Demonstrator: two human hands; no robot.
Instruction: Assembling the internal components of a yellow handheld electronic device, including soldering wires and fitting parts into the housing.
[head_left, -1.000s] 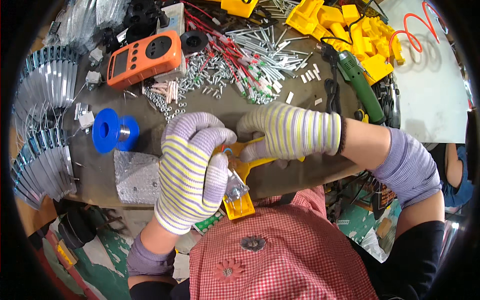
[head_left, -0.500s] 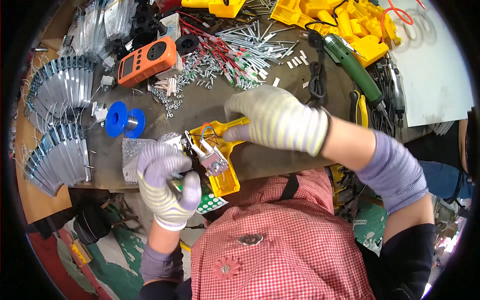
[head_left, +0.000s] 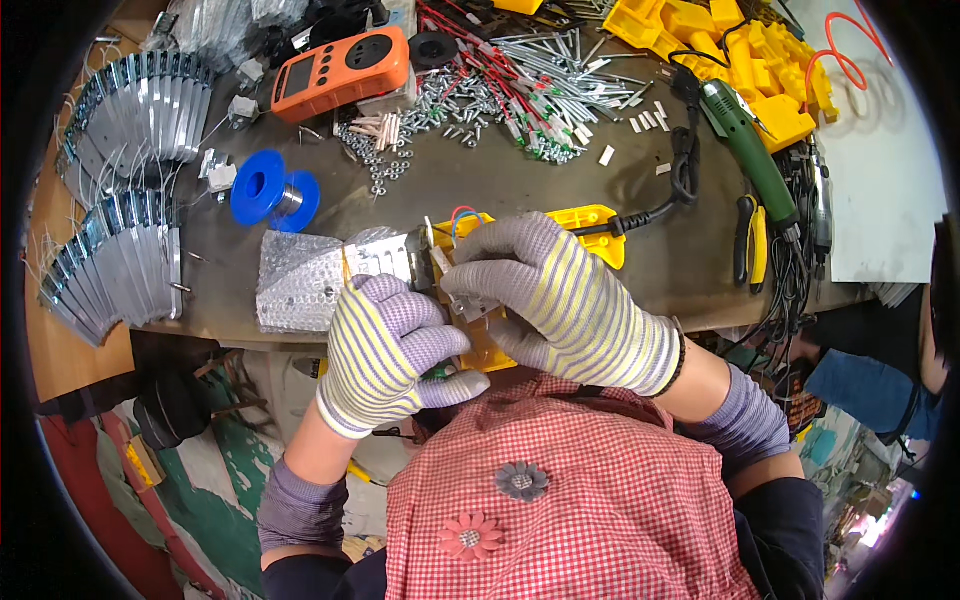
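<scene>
A yellow plastic tool housing (head_left: 585,218) lies at the table's near edge, with red and blue wires (head_left: 462,214) rising from its left side. My right hand (head_left: 570,300), in a striped knit glove, reaches over it. Its bent fingers close on a small silver metal part (head_left: 470,306) in the housing, largely hidden by the fingers. My left hand (head_left: 395,350), gloved alike, has its fingers curled and its thumb stretched toward the housing's near end, which it appears to grip. A black power cord (head_left: 650,213) leaves the housing at the right.
Left of the housing lie bubble wrap (head_left: 295,285) and a blue solder spool (head_left: 262,190). Behind are an orange meter (head_left: 340,75), loose screws (head_left: 460,100) and yellow housings (head_left: 760,65). A green electric tool (head_left: 748,155) and yellow-black pliers (head_left: 750,240) lie right.
My right hand has come down and left onto the metal part. The left hand has moved right against the housing. The view has shifted, and the cord now shows at the housing.
</scene>
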